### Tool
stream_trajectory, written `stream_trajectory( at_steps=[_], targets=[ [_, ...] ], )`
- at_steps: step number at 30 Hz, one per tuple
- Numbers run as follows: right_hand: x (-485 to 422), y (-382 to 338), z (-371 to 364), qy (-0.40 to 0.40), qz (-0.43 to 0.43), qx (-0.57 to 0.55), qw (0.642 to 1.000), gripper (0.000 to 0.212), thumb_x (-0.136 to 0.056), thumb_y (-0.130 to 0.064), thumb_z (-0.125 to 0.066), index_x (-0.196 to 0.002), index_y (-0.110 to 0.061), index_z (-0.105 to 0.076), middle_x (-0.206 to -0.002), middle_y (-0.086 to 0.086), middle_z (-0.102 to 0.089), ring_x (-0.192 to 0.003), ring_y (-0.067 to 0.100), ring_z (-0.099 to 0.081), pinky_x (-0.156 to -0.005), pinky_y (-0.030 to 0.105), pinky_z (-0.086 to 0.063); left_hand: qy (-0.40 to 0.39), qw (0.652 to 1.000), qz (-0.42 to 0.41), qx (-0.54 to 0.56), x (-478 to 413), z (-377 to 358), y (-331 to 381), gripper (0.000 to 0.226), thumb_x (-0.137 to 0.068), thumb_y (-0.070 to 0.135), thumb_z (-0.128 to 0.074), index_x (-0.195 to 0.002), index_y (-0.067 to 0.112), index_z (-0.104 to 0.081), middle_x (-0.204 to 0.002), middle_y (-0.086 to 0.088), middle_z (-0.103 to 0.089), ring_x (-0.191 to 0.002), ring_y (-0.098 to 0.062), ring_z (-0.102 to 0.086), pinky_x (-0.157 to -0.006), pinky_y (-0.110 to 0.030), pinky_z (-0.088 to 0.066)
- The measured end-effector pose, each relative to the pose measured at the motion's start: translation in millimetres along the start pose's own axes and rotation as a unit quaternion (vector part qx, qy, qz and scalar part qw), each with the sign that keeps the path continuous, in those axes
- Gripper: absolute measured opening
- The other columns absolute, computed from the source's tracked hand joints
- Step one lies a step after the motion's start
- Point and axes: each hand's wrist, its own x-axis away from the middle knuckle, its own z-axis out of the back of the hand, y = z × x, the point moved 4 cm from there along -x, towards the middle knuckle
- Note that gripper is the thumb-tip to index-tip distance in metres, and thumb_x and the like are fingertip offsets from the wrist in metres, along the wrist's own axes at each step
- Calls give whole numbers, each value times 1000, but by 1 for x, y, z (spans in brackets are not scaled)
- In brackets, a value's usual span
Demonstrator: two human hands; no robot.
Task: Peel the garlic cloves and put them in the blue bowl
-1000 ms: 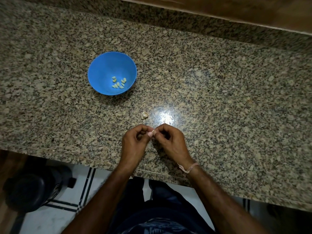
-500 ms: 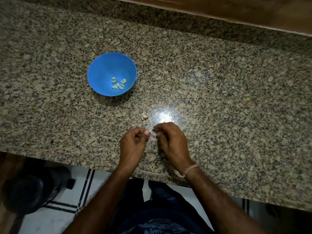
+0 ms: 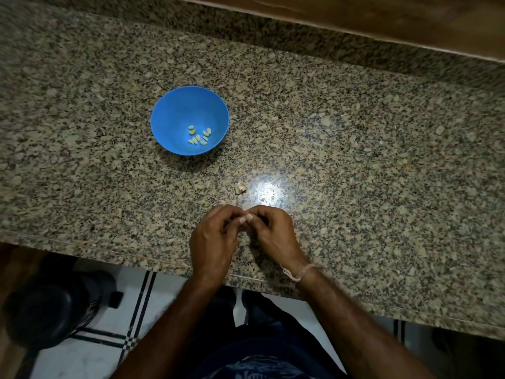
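A blue bowl (image 3: 175,113) stands on the granite counter, left of centre, with several peeled pale garlic cloves (image 3: 199,135) inside. My left hand (image 3: 213,242) and my right hand (image 3: 274,233) meet near the counter's front edge, fingertips pressed together and pinching a small garlic clove (image 3: 245,215) that is almost fully hidden between them. A small pale garlic piece (image 3: 240,187), clove or skin, lies on the counter just beyond my hands.
The speckled granite counter (image 3: 355,160) ends at a front edge (image 3: 136,255) right below my wrists. A wooden ledge (image 3: 355,15) runs along the back. A dark round object (image 3: 52,310) sits on the floor at lower left.
My fingertips have closed back together on the clove after parting slightly half a second ago. Both hands stay in the same spot by the front edge.
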Motion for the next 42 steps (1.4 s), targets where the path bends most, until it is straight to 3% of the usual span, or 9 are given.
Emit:
stream_trajectory(
  at_steps=[8,16,18,20,23,28,35,39,42],
  targets=[
    [3,8,17,101,47,87,990,28,-96,-1,-71,-121,-12,-73,-114,-4,-68,-107,8,-67,-93,23,-58,34,998,30,-33,-24,27,-48,15,-96,18,-72,-108,26,-70,-108,9,-64,-89,-13,-65,-65,-27,-47],
    [26,8,21,160,45,120,979,35,-99,-4,-68,-134,-11,-66,-124,0,-63,-114,-4,-59,-101,18,-51,-60,991,-105,-51,-10,-14,-21,31,-93,20,-76,-121,21,-63,-113,3,-57,-100,-19,-59,-69,-39,-53],
    [33,12,23,169,54,226,958,49,-105,-21,-62,-153,-14,-50,-152,5,-51,-136,6,-45,-118,25,-36,-78,990,-104,-49,-9,-26,-17,33,-93,20,-76,-123,21,-61,-114,2,-58,-100,-20,-61,-70,-38,-53],
    [36,26,23,114,38,349,930,67,-111,-43,-45,-167,-18,-19,-174,2,-13,-160,17,-10,-130,40,-9,-79,990,-104,-49,-4,-27,-18,32,-95,20,-73,-124,21,-60,-114,2,-58,-103,-20,-60,-71,-39,-54],
    [33,39,16,43,7,460,887,75,-110,-60,-17,-166,-20,14,-172,-2,25,-157,20,28,-128,52,15,-62,993,-81,-60,8,-18,-28,33,-96,22,-71,-127,22,-59,-117,4,-58,-103,-17,-59,-71,-35,-52],
    [21,30,-9,-24,93,470,878,74,-109,-63,-10,-167,-21,7,-174,-3,18,-158,21,25,-126,60,12,-44,993,-52,-93,15,-14,-33,36,-97,20,-70,-131,20,-59,-122,1,-57,-104,-19,-59,-71,-33,-49],
    [43,54,46,9,59,396,917,73,-112,-56,-22,-166,-21,11,-173,-3,20,-159,14,23,-131,44,6,-28,995,-41,-92,-1,-40,0,46,-91,25,-78,-133,16,-60,-124,-2,-57,-112,-19,-54,-80,-33,-48],
    [40,60,58,-10,89,388,917,71,-113,-50,-34,-168,-22,1,-175,-4,11,-160,11,18,-131,39,7,24,998,-9,-65,-10,-46,8,31,-92,13,-77,-121,18,-66,-117,2,-58,-108,-17,-58,-81,-31,-53],
    [35,61,60,-19,102,382,919,70,-112,-47,-39,-168,-24,-3,-175,-6,6,-160,10,16,-130,37,8,43,998,-5,-40,-9,-45,9,18,-94,-1,-69,-103,15,-70,-103,3,-62,-93,-10,-62,-75,-13,-50]
  ],
)
